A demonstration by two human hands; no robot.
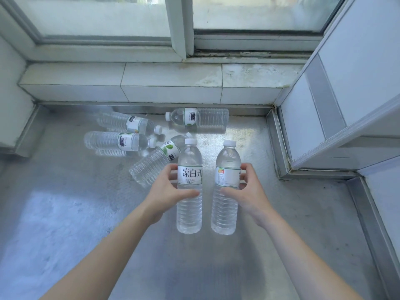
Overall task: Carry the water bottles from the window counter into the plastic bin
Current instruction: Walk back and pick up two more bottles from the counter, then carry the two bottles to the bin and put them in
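Clear bottles gripped by curled fingers: left hand (167, 187) held one bottle (189, 187), right hand (249, 187) another (226, 189). Smooth plastic might slip; four bottles (121, 140) remained on the steel table (65, 202).

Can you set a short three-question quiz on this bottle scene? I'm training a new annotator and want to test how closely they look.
1. True or false: the left hand and the right hand each have a grip on one upright bottle.
2. How many bottles lie on their sides on the metal counter?
3. Multiple choice: the lying bottle nearest the window points its cap A) left, B) right, C) straight up.

Key
1. True: left-hand bottle, right-hand bottle.
2. Four.
3. A.
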